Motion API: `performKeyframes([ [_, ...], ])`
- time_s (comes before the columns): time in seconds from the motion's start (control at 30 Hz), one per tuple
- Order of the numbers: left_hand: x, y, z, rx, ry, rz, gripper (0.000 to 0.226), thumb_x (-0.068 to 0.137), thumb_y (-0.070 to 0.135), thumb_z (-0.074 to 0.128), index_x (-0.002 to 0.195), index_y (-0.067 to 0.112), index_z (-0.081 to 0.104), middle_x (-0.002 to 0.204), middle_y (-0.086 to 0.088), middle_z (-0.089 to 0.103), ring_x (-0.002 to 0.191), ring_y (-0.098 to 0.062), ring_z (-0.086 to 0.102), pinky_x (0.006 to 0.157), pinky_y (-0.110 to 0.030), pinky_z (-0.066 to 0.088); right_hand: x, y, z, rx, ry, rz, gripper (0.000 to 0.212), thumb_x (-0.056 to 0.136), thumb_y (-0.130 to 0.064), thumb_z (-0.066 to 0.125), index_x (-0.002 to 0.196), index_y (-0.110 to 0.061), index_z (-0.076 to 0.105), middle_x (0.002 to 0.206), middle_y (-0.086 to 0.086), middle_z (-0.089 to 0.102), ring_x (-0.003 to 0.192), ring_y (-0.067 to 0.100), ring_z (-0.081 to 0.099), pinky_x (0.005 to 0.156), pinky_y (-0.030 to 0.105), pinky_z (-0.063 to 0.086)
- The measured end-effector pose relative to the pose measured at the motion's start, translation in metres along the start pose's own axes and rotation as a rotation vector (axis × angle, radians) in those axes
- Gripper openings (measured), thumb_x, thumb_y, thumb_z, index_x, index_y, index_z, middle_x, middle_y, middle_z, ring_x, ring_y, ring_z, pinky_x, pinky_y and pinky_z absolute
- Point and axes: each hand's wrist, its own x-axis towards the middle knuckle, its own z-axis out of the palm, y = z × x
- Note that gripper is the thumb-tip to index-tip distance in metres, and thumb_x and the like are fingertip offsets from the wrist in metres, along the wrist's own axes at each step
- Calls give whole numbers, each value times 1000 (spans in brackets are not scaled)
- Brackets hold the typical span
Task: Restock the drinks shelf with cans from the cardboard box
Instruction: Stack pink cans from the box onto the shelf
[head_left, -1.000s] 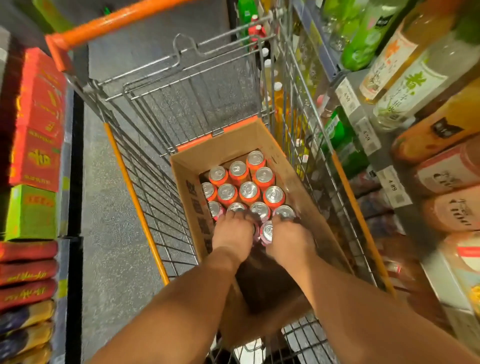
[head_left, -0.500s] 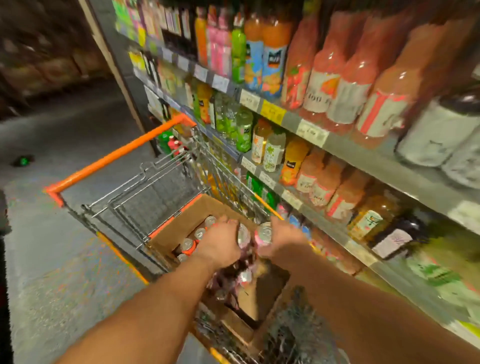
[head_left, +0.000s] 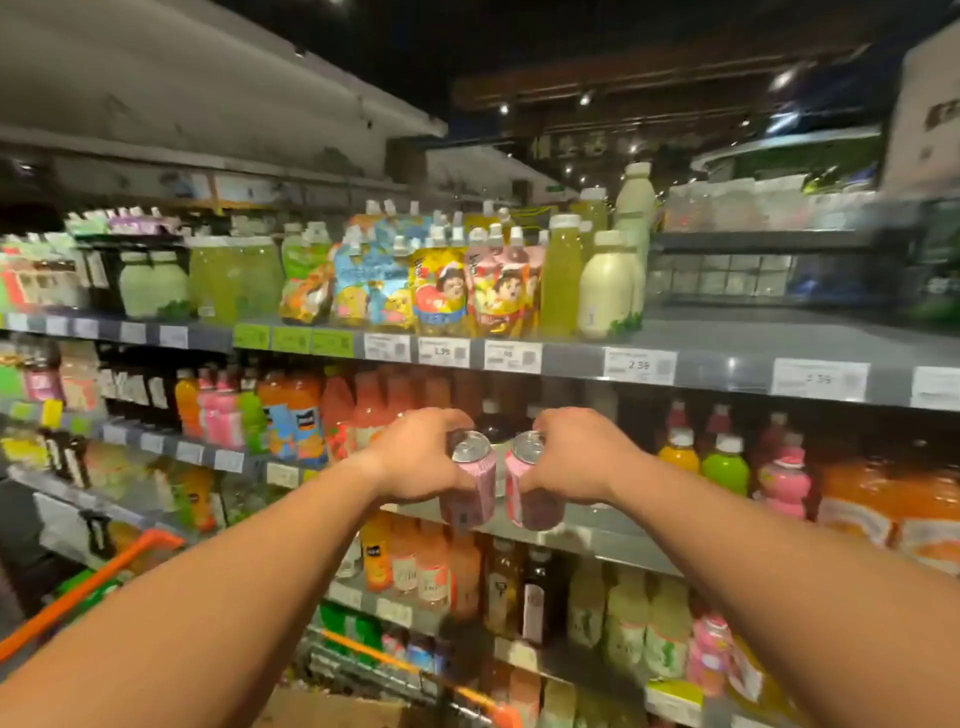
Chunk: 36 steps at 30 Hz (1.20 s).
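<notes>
Each of my hands holds a pink can with a silver top, raised side by side in front of the drinks shelves. My left hand grips the left can. My right hand grips the right can. Both cans hang just before the grey middle shelf, between rows of juice bottles. A corner of the cardboard box shows at the bottom edge, its contents out of view.
The upper shelf carries pouches and pale bottles on its left part. Orange, green and pink bottles stand right of my hands. The cart's orange handle is at lower left, its wire rim below my arms.
Both hands lifted a can each out of the box in the cart and rose to shelf height. My view swung up from the cart to the shelves.
</notes>
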Motion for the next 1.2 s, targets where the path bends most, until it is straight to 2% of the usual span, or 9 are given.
performKeyframes([
  [0.17, 36, 106, -47, -65, 60, 168, 75, 73, 24, 84, 142, 15, 55, 138, 0, 62, 120, -13, 60, 102, -26, 49, -44, 56, -112, 34, 148, 88, 29, 76, -47, 69, 77, -20, 56, 95, 9, 64, 94, 31, 60, 65, 30, 39],
  [0.37, 68, 237, -75, -178, 203, 335, 91, 56, 44, 81, 140, 19, 58, 136, 5, 63, 119, -14, 62, 106, -33, 49, -98, 118, -210, -24, 299, 200, 54, 76, -49, 70, 111, -8, 67, 108, 10, 66, 103, 28, 60, 83, 35, 52],
  [0.47, 79, 291, -68, -233, 207, 383, 73, 70, 29, 86, 137, 15, 61, 122, 7, 65, 110, -12, 62, 95, -21, 48, -122, 150, -238, -22, 334, 243, 58, 75, -47, 72, 117, -6, 66, 103, 10, 68, 97, 26, 62, 84, 39, 55],
  [0.67, 100, 352, -35, -189, 158, 402, 75, 66, 33, 84, 136, 16, 62, 129, 0, 67, 104, -11, 61, 90, -22, 49, -149, 210, -261, 19, 360, 367, 30, 72, -38, 74, 72, -11, 62, 71, 5, 57, 66, 20, 54, 52, 28, 41],
  [0.73, 108, 363, -25, -223, 149, 390, 76, 68, 27, 84, 139, 13, 59, 133, -2, 64, 107, -13, 59, 94, -24, 50, -151, 227, -264, 29, 367, 398, 30, 71, -36, 74, 79, -8, 68, 77, 7, 63, 67, 19, 57, 52, 27, 44],
  [0.8, 116, 374, -18, -223, 130, 379, 78, 66, 28, 84, 139, 13, 58, 132, -2, 64, 109, -16, 61, 96, -27, 51, -146, 244, -265, 44, 381, 411, 43, 73, -33, 73, 104, -4, 71, 101, 13, 70, 87, 25, 65, 69, 33, 56],
  [0.9, 135, 386, -10, -202, 104, 363, 90, 56, 39, 78, 139, 13, 57, 132, -3, 64, 112, -19, 62, 98, -32, 53, -131, 268, -263, 70, 432, 442, 57, 77, -34, 71, 123, -3, 63, 120, 15, 66, 104, 29, 64, 88, 42, 56],
  [1.07, 186, 400, 11, -210, 97, 344, 85, 54, 40, 75, 134, 16, 61, 128, -1, 66, 109, -21, 64, 95, -36, 55, -90, 308, -255, 81, 429, 456, 56, 81, -35, 68, 128, -8, 55, 120, 11, 63, 100, 26, 63, 85, 37, 57],
  [1.2, 235, 410, 25, -158, 55, 347, 52, 64, 30, 79, 112, 13, 70, 110, -4, 72, 97, -23, 67, 88, -43, 58, -49, 339, -255, 57, 377, 497, 53, 79, -34, 71, 125, -10, 58, 110, 7, 64, 88, 21, 61, 76, 31, 56],
])
